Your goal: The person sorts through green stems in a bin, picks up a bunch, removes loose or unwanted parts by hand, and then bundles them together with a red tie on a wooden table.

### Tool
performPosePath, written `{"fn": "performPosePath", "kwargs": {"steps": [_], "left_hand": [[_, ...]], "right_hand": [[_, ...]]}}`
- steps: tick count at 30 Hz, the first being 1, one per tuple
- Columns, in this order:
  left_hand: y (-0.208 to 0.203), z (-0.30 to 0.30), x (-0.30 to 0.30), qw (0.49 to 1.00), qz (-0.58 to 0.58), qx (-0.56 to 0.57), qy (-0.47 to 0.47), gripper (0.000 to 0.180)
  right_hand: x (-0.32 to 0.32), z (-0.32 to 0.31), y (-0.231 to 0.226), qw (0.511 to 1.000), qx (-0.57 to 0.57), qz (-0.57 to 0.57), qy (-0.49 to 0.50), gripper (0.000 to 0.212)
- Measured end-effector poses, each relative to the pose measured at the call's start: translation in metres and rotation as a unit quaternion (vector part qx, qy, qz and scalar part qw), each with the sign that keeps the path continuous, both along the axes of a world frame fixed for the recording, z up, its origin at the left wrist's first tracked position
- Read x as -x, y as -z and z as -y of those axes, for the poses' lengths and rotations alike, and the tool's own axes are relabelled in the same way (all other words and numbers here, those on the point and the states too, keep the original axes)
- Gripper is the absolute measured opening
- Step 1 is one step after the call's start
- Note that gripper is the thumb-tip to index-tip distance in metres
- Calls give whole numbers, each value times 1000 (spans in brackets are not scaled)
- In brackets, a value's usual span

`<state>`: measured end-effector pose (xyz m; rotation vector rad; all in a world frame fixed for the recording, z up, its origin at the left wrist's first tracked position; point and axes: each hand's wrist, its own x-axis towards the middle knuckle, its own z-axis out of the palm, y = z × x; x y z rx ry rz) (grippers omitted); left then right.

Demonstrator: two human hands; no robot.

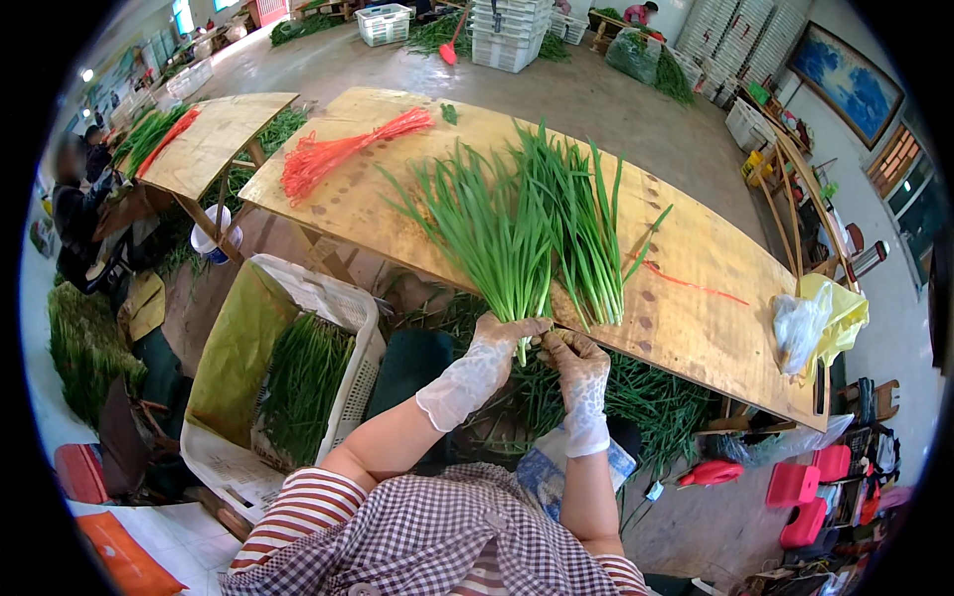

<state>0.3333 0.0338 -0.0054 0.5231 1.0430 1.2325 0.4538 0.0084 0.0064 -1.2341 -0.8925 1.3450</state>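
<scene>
My left hand [487, 343], in a thin clear glove with soiled fingers, is closed around the pale stem ends of a bunch of green chives [487, 233]. The leaves fan out across the wooden table [388, 223], away from me. Close beside it, my right hand [576, 363], gloved alike, has its fingers pinched together near the stem ends; what they grip is too small to make out. A second pile of chives [593, 253] lies against the bunch on its right. Farther right a single red tie [701, 285] is stretched on the wood.
A bundle of red ties [348, 154] lies at the table's far left. Left of my knees stands a white crate [368, 338] with chives inside. Loose leaves [651, 402] are heaped under the table. Plastic bags [803, 333] lie at its right end. A person [79, 204] sits at another table [219, 139].
</scene>
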Motion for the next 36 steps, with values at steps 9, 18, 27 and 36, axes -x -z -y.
{"fn": "performPosePath", "kwargs": {"steps": [9,18,27,36], "left_hand": [[-1,-4,4,999,11,14,-34,24],[17,2,5,997,70,33,-5,25],[6,2,23,989,59,107,80,34],[-9,-7,20,992,24,107,66,30]], "right_hand": [[-26,31,85,967,-31,251,-17,17],[-15,23,-4,995,56,-16,-80,25],[0,-19,2,864,-111,487,62,32],[23,6,-13,776,-208,590,-84,21]]}}
